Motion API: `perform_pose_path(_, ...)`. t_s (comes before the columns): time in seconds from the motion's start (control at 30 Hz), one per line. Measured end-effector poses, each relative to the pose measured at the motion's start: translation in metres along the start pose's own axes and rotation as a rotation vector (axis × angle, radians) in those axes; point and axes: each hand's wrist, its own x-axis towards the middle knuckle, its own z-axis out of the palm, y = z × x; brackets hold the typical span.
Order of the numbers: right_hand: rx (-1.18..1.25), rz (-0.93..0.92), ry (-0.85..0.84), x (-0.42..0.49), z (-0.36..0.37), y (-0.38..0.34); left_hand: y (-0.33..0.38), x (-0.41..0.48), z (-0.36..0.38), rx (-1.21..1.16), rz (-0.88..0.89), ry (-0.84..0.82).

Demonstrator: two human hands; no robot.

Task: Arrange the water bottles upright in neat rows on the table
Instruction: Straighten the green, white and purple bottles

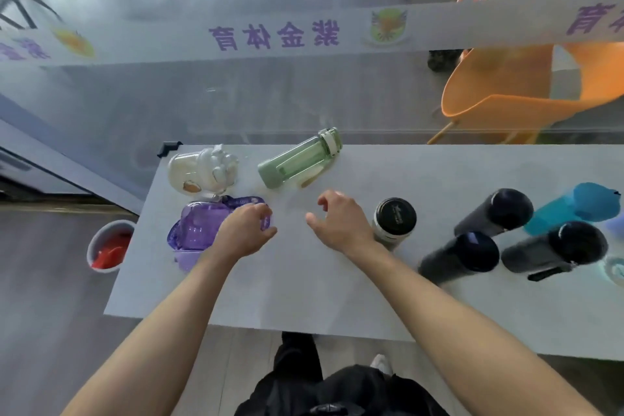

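On the grey table (304, 287) a purple bottle (196, 229) lies at the left, and my left hand (246, 229) curls over its lid end, gripping it. Behind it lie a white bottle (199, 170) and a green bottle (299, 158), both on their sides. My right hand (341, 218) hovers over the table's middle with loosely curled fingers, holding nothing. Right of it stands a white bottle with a black lid (393, 221). Further right stand three dark bottles (494, 213) (461, 256) (553, 246) and a blue bottle (574, 206).
A glass wall with a white printed band (270, 33) runs behind the table. An orange chair (526, 84) stands beyond it at the right. A grey bin with red contents (108, 246) sits on the floor left of the table. The table's near edge is by my legs.
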Motion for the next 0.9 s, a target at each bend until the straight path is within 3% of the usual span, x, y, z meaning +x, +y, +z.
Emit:
perform_pose_path(0.3, 0.316, 0.544, 0.016, 0.154, 0.072, -0.04, -0.073, 0.086, -0.071, 0.177, 0.057, 0.105)
perform_pose_path(0.53, 0.696, 0.922, 0.168, 0.245, 0.09, -0.03, -0.117, 0.147, -0.078, 0.376, -0.099, -0.05)
perform_pose_path(0.6, 0.744, 0.978, 0.165, 0.255, 0.093, -0.027, -0.122, 0.155, -0.078, 0.391, -0.117, -0.071)
perform_pose_path(0.73, 0.888, 1.001, 0.199, 0.262, 0.101, -0.024, -0.13, 0.163, -0.072, 0.436, -0.03, 0.068)
perform_pose_path(0.9, 0.82, 0.945, 0.274, 0.257, 0.11, -0.027, -0.142, 0.165, -0.077, 0.4, -0.031, 0.095)
